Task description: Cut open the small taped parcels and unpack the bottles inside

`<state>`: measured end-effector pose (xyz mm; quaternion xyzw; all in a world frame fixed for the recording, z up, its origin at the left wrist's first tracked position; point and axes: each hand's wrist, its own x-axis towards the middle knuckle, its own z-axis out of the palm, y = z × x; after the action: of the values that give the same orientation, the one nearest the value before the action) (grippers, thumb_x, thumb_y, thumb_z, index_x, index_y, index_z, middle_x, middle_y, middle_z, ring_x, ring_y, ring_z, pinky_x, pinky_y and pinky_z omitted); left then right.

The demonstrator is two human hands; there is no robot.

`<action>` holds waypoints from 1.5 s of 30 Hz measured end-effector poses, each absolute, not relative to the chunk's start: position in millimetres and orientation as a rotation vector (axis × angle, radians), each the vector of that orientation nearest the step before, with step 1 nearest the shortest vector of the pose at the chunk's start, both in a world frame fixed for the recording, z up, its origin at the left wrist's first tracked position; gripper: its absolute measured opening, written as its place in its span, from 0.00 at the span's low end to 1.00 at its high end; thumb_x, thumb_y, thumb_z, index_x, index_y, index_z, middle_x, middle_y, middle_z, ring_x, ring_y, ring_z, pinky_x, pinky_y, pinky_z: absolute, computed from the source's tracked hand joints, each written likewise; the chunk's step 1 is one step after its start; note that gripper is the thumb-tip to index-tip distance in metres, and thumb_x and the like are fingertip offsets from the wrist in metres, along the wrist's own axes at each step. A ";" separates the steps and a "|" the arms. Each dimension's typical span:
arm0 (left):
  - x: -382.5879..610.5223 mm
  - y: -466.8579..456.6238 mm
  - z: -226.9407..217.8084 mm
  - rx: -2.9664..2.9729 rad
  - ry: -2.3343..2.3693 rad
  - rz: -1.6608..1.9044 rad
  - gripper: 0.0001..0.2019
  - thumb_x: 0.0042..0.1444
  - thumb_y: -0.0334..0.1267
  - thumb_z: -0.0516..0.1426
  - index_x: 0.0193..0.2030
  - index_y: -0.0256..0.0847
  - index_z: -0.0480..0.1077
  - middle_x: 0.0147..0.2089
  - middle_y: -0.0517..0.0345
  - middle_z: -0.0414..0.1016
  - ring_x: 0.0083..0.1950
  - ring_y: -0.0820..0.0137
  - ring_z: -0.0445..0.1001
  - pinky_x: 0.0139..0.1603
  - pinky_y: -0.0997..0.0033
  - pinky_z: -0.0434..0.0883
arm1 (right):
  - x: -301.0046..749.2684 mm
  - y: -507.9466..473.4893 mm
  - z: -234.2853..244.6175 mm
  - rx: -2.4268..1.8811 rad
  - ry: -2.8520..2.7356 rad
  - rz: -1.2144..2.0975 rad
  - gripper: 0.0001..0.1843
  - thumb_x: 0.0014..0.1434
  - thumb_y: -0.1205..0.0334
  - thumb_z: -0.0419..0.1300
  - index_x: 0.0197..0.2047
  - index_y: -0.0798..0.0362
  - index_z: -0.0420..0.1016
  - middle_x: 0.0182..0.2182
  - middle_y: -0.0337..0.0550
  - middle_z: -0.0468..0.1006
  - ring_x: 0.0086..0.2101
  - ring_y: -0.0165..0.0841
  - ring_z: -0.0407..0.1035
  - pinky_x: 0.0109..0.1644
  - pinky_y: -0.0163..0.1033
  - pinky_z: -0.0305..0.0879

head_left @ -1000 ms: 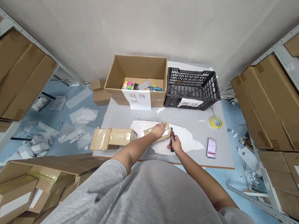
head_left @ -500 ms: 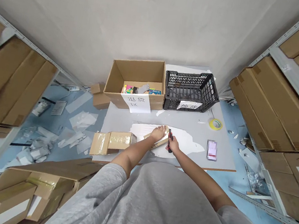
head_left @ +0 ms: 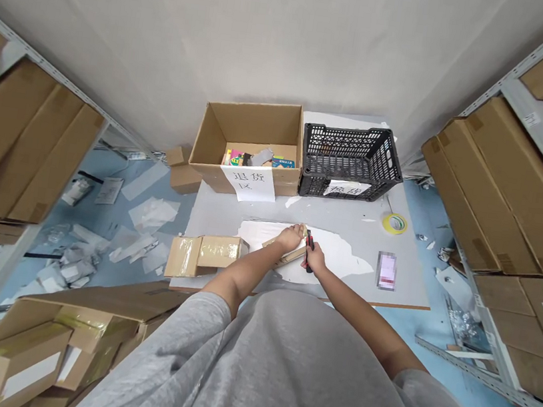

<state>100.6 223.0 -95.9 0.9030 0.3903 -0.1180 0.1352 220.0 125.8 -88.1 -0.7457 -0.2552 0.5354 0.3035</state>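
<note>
Knife [head_left: 309, 240] shifted left toward carton [head_left: 290, 258]; right fingers [head_left: 307, 262] wrap it, left fingers [head_left: 299, 229] hold carton; front table edge [head_left: 373, 303] near.

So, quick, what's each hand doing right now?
Left hand: resting on the small, narrow brown cardboard box; whether it grips cannot be told.
Right hand: closed, holding the slim black-and-red cutter.
</note>
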 end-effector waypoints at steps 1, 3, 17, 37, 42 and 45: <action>100.1 225.0 -96.3 2.610 1.127 -0.349 0.29 0.71 0.32 0.43 0.77 0.28 0.51 0.66 0.28 0.67 0.62 0.51 0.73 0.58 0.53 0.74 | 220.5 125.5 -88.8 -1.969 -0.686 1.421 0.05 0.73 0.57 0.52 0.48 0.48 0.64 0.18 0.28 0.68 0.16 0.32 0.71 0.19 0.31 0.66; 99.5 228.2 -97.1 2.600 1.121 -0.361 0.28 0.72 0.33 0.42 0.77 0.30 0.50 0.67 0.29 0.65 0.62 0.52 0.73 0.58 0.54 0.74 | 222.3 124.0 -89.8 -1.952 -0.716 1.440 0.04 0.73 0.58 0.52 0.47 0.47 0.64 0.17 0.28 0.68 0.15 0.31 0.71 0.19 0.31 0.65; 100.0 231.2 -92.8 2.597 1.103 -0.378 0.26 0.73 0.32 0.42 0.76 0.29 0.51 0.68 0.29 0.65 0.63 0.54 0.73 0.59 0.57 0.74 | 219.2 127.7 -85.6 -2.053 -0.684 1.449 0.05 0.74 0.60 0.51 0.49 0.49 0.65 0.16 0.27 0.67 0.14 0.31 0.70 0.18 0.29 0.63; 99.9 223.3 -103.1 2.633 1.144 -0.361 0.27 0.73 0.33 0.42 0.77 0.29 0.51 0.66 0.30 0.67 0.61 0.53 0.73 0.57 0.56 0.74 | 223.7 128.5 -85.2 -2.077 -0.682 1.477 0.07 0.73 0.62 0.51 0.52 0.51 0.66 0.17 0.29 0.69 0.15 0.32 0.72 0.19 0.30 0.65; 103.7 211.7 -110.9 2.639 1.250 -0.280 0.28 0.74 0.37 0.43 0.77 0.29 0.50 0.64 0.30 0.68 0.61 0.53 0.72 0.58 0.55 0.72 | 226.1 121.1 -88.6 -2.084 -0.697 1.474 0.08 0.74 0.63 0.50 0.53 0.50 0.65 0.16 0.28 0.68 0.14 0.32 0.71 0.20 0.31 0.66; 103.5 209.3 -113.5 2.636 1.275 -0.267 0.30 0.75 0.44 0.45 0.78 0.30 0.50 0.65 0.31 0.68 0.61 0.53 0.72 0.59 0.56 0.71 | 227.8 125.3 -89.6 -2.104 -0.722 1.463 0.08 0.73 0.62 0.51 0.53 0.51 0.66 0.16 0.29 0.69 0.15 0.33 0.72 0.20 0.31 0.67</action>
<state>103.5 209.3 -113.5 0.8920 0.4313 -0.0904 0.1007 227.8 125.3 -89.6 -0.7676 -0.2634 0.5339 0.2373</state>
